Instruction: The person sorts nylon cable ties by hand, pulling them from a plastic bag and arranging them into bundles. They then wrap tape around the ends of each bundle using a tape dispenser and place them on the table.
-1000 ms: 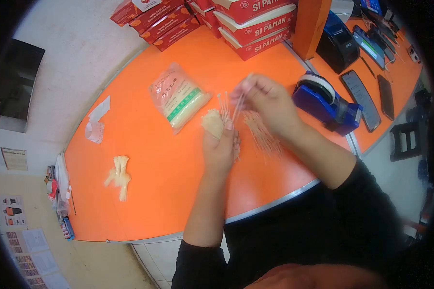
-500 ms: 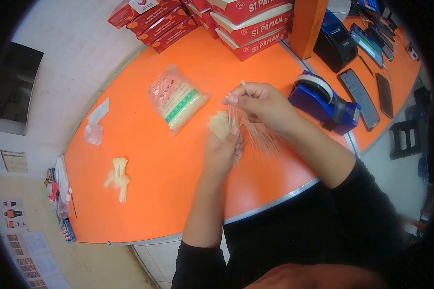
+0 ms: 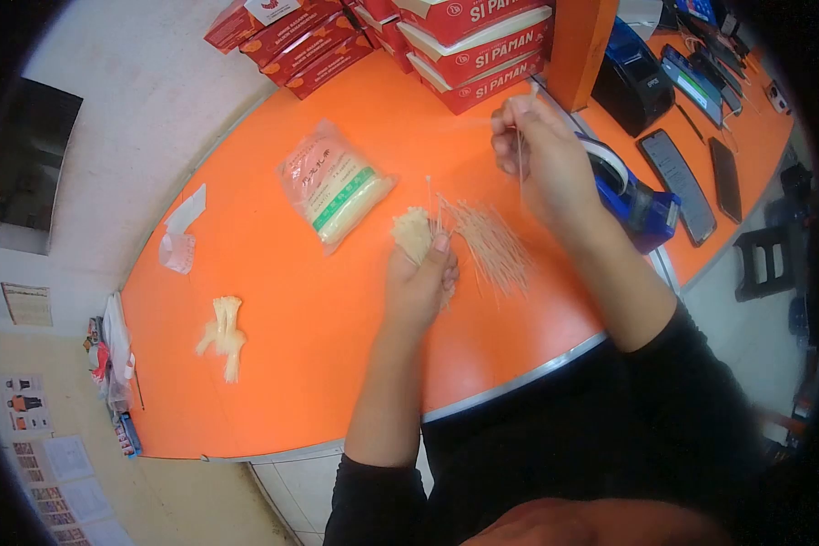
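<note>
My left hand (image 3: pixel 419 287) is closed around a cream bundle of cable ties (image 3: pixel 413 234), their small heads grouped at the top. A few separate ties stand up beside my left thumb. Raised to the right, near the tape dispenser (image 3: pixel 635 217), my right hand (image 3: pixel 544 150) pinches thin cable ties (image 3: pixel 521 168) that hang down past its fingers. Between my hands, a fanned heap of loose cable ties (image 3: pixel 493 247) lies on the orange table (image 3: pixel 318 382). Beyond my left hand rests a clear packet of cable ties (image 3: pixel 337 189) with a red and green label.
Two bunched groups of ties (image 3: pixel 226 335) lie at the left, below a curled paper strip (image 3: pixel 180 238). Red boxes (image 3: pixel 478 77) are stacked at the back beside an orange post (image 3: pixel 581 55). Phones (image 3: pixel 678 182) and a black printer (image 3: pixel 632 77) stand at the right.
My right hand has moved up and right, away from my left hand, carrying ties out of it. Fewer loose ties stand at my left thumb. My left hand has stayed in place.
</note>
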Motion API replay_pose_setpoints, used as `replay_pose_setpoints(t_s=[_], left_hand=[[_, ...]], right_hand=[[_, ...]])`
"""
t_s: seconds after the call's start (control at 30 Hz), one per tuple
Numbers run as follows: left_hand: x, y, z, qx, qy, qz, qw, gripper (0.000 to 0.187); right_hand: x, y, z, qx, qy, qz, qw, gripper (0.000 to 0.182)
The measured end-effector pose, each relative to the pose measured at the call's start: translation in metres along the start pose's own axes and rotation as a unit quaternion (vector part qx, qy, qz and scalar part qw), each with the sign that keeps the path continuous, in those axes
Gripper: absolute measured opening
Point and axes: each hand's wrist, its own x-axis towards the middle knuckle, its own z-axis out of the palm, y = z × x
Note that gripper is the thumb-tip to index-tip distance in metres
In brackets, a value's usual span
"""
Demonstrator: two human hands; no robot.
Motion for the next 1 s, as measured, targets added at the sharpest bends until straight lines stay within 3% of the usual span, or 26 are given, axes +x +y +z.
replay_pose_setpoints(t_s=[0.13,0.2,0.23,0.3,0.33,0.4,0.43,0.5,0.57,0.63,0.67,0.7,0.73,0.77,0.83,1.0], left_hand=[[0.001,0.0,-0.002,-0.012,-0.003,0.009,1.0,0.012],[0.001,0.0,-0.002,-0.015,-0.007,0.008,1.0,0.011],[0.001,0.0,-0.003,-0.018,-0.009,0.007,1.0,0.011],[0.0,0.001,-0.002,-0.022,-0.012,0.007,1.0,0.011],[0.0,0.001,-0.002,-0.025,-0.016,0.006,1.0,0.011],[0.0,-0.001,-0.001,0.005,-0.016,0.006,1.0,0.011],[0.0,-0.002,0.0,0.035,-0.017,0.005,0.999,0.011],[-0.001,-0.004,0.001,0.082,-0.01,-0.013,0.996,0.012],[0.0,-0.005,0.0,0.13,-0.002,-0.029,0.991,0.013],[0.005,-0.004,-0.006,0.171,0.105,0.01,0.98,0.014],[0.007,-0.003,-0.012,0.171,0.106,0.01,0.979,0.014],[0.008,0.0,-0.019,0.155,0.13,-0.004,0.979,0.014],[0.009,0.002,-0.023,0.139,0.152,-0.019,0.978,0.016],[0.008,0.003,-0.025,0.141,0.151,-0.021,0.978,0.016],[0.005,0.01,-0.018,0.226,0.158,-0.141,0.951,0.014],[0.004,0.002,-0.016,0.25,0.107,-0.157,0.95,0.012]], right_hand=[[0.003,0.009,-0.002,-0.111,0.02,-0.032,0.993,0.018],[0.001,0.012,-0.004,-0.061,-0.081,0.032,0.994,0.019],[0.0,0.012,-0.004,-0.061,-0.081,0.032,0.994,0.019],[-0.005,0.01,0.001,-0.097,-0.128,0.199,0.967,0.02],[-0.01,0.01,0.006,-0.097,-0.129,0.199,0.967,0.02],[-0.017,0.01,0.017,-0.248,-0.212,0.097,0.94,0.02],[-0.017,0.011,0.017,-0.248,-0.212,0.098,0.94,0.02],[-0.014,0.015,0.015,-0.177,-0.122,-0.047,0.976,0.018],[0.003,0.002,-0.009,-0.138,-0.086,-0.031,0.986,0.02],[0.008,-0.012,-0.016,-0.098,-0.052,-0.015,0.994,0.021],[0.007,-0.02,-0.014,-0.314,-0.073,-0.044,0.946,0.022],[0.007,-0.024,-0.015,-0.513,-0.09,-0.071,0.851,0.023],[0.01,-0.019,-0.019,-0.623,-0.164,-0.017,0.764,0.025],[0.008,-0.012,-0.019,-0.623,-0.162,-0.015,0.765,0.025],[0.003,0.001,-0.012,-0.741,-0.198,0.092,0.635,0.021],[0.005,0.009,-0.017,-0.775,-0.199,0.092,0.592,0.022]])
